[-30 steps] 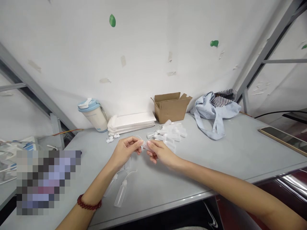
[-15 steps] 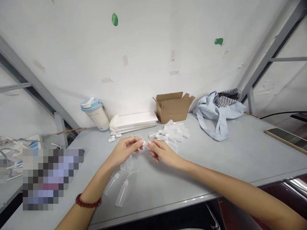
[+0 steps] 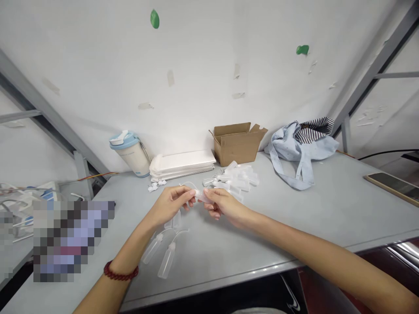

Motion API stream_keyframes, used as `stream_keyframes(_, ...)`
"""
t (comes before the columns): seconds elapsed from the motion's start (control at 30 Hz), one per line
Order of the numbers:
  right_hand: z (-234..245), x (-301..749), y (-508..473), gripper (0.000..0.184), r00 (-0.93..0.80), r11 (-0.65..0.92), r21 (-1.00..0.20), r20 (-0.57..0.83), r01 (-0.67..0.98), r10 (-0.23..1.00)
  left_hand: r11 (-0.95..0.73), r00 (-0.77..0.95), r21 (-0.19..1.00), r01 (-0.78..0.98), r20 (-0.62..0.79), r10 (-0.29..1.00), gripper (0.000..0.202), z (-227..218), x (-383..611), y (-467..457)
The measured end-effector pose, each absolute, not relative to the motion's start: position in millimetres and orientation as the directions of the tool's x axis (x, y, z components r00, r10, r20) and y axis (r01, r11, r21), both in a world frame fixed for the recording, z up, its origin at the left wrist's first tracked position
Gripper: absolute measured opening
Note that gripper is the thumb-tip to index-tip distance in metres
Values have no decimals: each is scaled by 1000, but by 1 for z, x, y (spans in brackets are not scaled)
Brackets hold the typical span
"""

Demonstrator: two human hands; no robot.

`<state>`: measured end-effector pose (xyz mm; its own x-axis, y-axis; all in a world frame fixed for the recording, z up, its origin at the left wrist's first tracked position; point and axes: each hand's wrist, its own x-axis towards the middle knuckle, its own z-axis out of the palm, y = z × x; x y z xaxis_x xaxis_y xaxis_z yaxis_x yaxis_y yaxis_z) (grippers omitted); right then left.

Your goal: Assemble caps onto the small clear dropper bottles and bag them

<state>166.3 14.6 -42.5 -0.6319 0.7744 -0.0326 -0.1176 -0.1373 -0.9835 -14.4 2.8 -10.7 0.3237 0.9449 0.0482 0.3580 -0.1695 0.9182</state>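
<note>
Over the middle of the table, my left hand [image 3: 170,203] and my right hand [image 3: 226,207] hold one small translucent squeeze bottle [image 3: 202,197] between them. The fingers of my left hand pinch its cap end, where a thin curved spout tube [image 3: 189,183] sticks up. My right thumb and fingers are closed round the body and hide part of it. Below my left hand lie similar bottles with bent spouts, among them one bottle [image 3: 167,261] near the front. Behind my right hand is a pile of clear bottles [image 3: 240,178].
Small white caps [image 3: 153,187] lie near a stack of white sheets [image 3: 186,163] and a blue-lidded cup [image 3: 131,157]. A cardboard box [image 3: 238,148] and a pale blue cloth bag [image 3: 294,152] stand along the wall. A phone [image 3: 393,185] rests far right.
Both hands stay on the bottle. My right hand has shifted slightly along it, so a bit more of the body shows between them. The view has tilted slightly.
</note>
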Motion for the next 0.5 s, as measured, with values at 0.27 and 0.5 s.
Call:
stream_keyframes(0.27,-48,169,17,35,-495,271,-945,149,185,856,-147,272,917,371,44,961,31,-16,-1,4)
stream_keyframes(0.5,-39,171,21,28,-432,291,-931,176,218,884,-166,310,909,382,43,950,31,-15,-8,6)
